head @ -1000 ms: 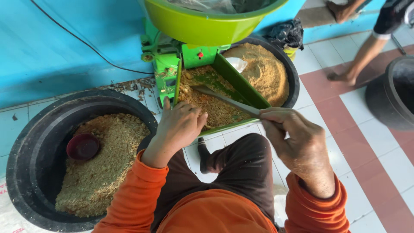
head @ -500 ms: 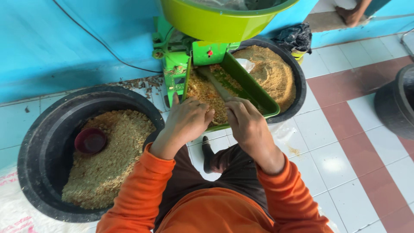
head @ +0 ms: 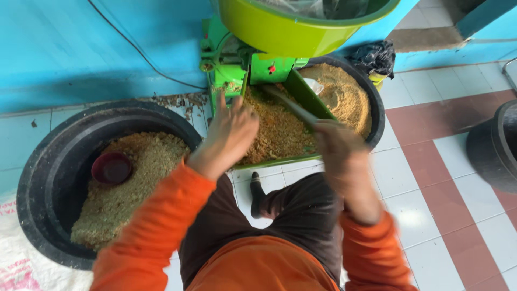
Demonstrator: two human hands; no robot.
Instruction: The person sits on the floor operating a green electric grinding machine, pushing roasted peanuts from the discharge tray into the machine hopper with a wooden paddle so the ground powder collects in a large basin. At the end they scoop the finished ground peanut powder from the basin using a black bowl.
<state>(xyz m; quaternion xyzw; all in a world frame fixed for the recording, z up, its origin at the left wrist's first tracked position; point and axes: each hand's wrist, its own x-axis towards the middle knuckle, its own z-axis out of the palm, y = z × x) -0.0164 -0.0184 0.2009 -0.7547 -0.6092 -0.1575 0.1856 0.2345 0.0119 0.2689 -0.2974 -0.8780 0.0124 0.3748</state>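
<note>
In the green tray point(head: 301, 97) under the green machine point(head: 237, 67), your right hand point(head: 336, 143) grips a thin grey stick-like tool point(head: 291, 105); fingers closed round its near end, far end slanting up-left into the tan meal point(head: 274, 129) heaped in the tray. Hand is motion-blurred, so can't tell the exact finger wrap. Your left hand point(head: 231, 132) sits just left of the tool, fingers spread & open, palm down over the meal at the tray's left edge; can't tell if it's touching the grain or just above it.

Above the tray, machine carries a big lime-green hopper bowl point(head: 291, 32). Behind & right of the tray: a black tub point(head: 377, 116) w/ finer, paler meal point(head: 344, 94) heaped in it, a small whitish scoop-like thing point(head: 314, 85) lying on top by the tray wall. Well left of the tray: a bigger black tub point(head: 48, 178), part full of coarse tan meal point(head: 124, 188), a small dark-red bowl point(head: 111, 168) resting on it at the left side. Further right of the tray, a third black container point(head: 495, 145) cut off at frame edge. Black plastic bag point(head: 374, 56) behind the right tub, near the blue wall point(head: 81, 48). Floor: white & red tiles point(head: 431, 161). Your orange sleeves point(head: 156, 231) & dark trousers point(head: 301, 215) fill the near side below the tray.
</note>
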